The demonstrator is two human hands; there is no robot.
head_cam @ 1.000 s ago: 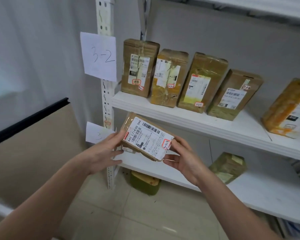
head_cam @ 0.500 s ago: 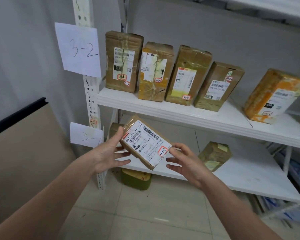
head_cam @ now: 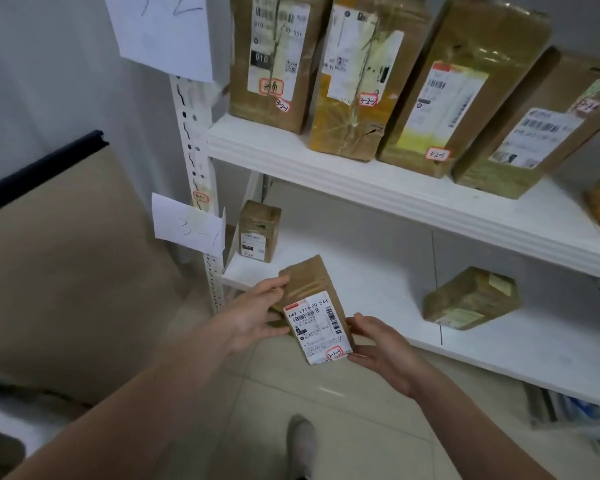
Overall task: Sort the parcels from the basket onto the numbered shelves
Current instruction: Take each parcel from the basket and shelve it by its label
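Both hands hold the parcel (head_cam: 310,299) just in front of the lower shelf (head_cam: 378,292), label up so its red-ringed sticker (head_cam: 335,353), marked 3-1-3, can be read. The left hand (head_cam: 253,317) has its grip closed round the parcel's left edge; the right hand (head_cam: 378,344) pinches the lower right corner. The paper sign (head_cam: 187,225) on the post (head_cam: 191,140) reads 3-1, so this shelf looks right. A small box (head_cam: 258,230) stands at its left end and a tilted box (head_cam: 471,299) lies further right; the gap between seems the likely spot.

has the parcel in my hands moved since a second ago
Yes: the parcel has dropped from level with the 3-1 sign to below it.
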